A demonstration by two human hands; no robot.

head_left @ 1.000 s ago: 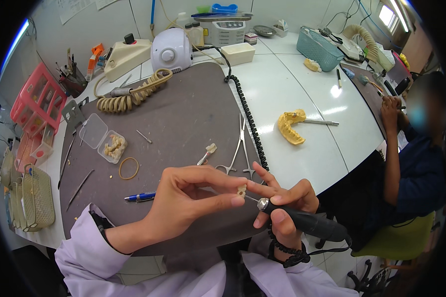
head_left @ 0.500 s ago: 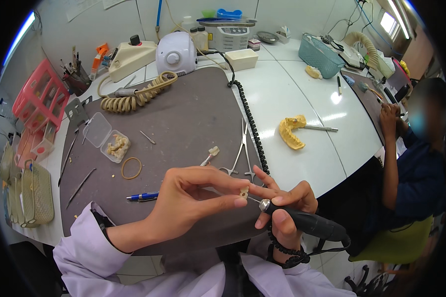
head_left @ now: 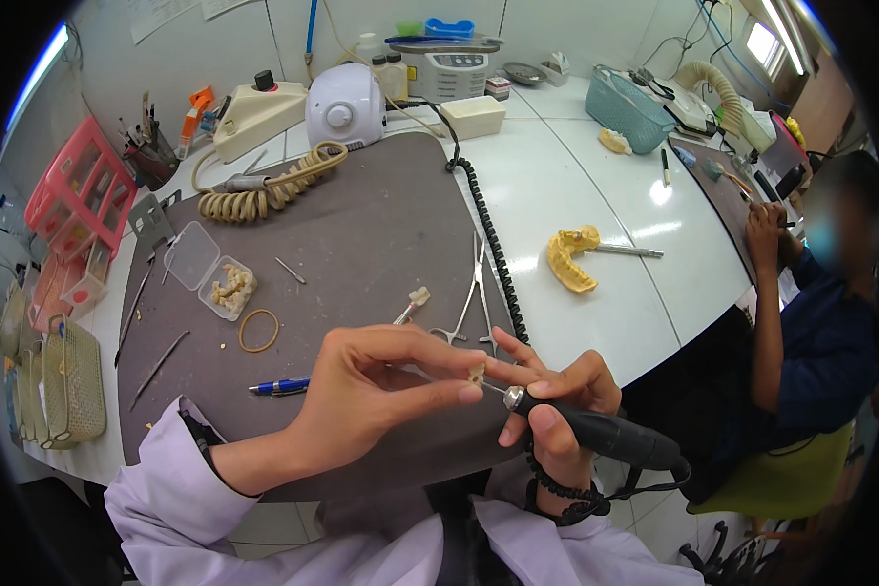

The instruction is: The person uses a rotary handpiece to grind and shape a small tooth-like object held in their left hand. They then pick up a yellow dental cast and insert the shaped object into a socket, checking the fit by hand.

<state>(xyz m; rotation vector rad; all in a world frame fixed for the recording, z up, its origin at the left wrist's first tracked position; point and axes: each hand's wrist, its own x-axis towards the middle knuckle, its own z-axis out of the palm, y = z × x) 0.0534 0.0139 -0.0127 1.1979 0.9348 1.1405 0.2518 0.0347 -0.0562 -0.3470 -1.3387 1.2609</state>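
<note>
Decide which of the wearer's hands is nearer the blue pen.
Left. The left hand is just right of the blue pen; the right hand is farther right, holding the black handpiece.

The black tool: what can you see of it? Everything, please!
The black tool is long, plastic-looking, with a shiny metal-looking nose and thin rod. It slants in the right hand's grip, nose pointing left. A black cord hangs from its back. The rod ends at the small cream piece; I can't tell if they touch.
</note>
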